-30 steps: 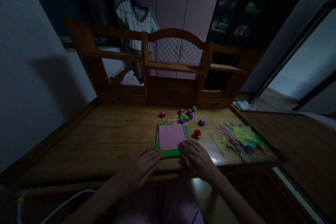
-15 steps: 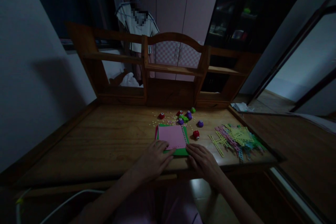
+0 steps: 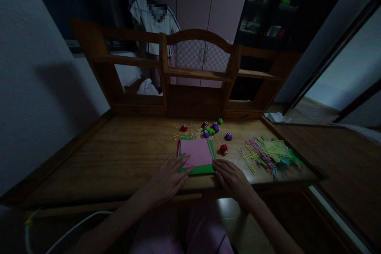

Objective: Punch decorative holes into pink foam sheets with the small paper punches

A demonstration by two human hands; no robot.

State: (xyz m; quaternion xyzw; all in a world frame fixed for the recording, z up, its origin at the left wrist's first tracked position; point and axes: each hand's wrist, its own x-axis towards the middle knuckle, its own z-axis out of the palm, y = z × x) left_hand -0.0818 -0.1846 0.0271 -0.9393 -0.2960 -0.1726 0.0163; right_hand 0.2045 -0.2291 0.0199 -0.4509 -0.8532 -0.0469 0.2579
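Observation:
A pink square sheet of paper (image 3: 195, 151) lies on a larger green sheet (image 3: 202, 170), with small punched marks along its right and lower edges. A thin red edge shows at the stack's left side. My left hand (image 3: 170, 172) is open, its fingers stretched flat over the lower left corner of the sheets. At the lower right edge rests my right hand (image 3: 232, 175), fingers extended and touching the green sheet. Just right of the paper is a red craft punch (image 3: 224, 149) with an eye-like spot.
Several small red, green and purple punches (image 3: 215, 127) lie behind the paper among scattered paper bits (image 3: 193, 131). A heap of punched paper strips (image 3: 269, 154) covers the right part of the wooden desk (image 3: 131, 147). A wooden shelf (image 3: 196, 74) rises along the back.
My left hand has slid a little to the left on the sheets. My right hand stays at the right edge. The view has shifted slightly.

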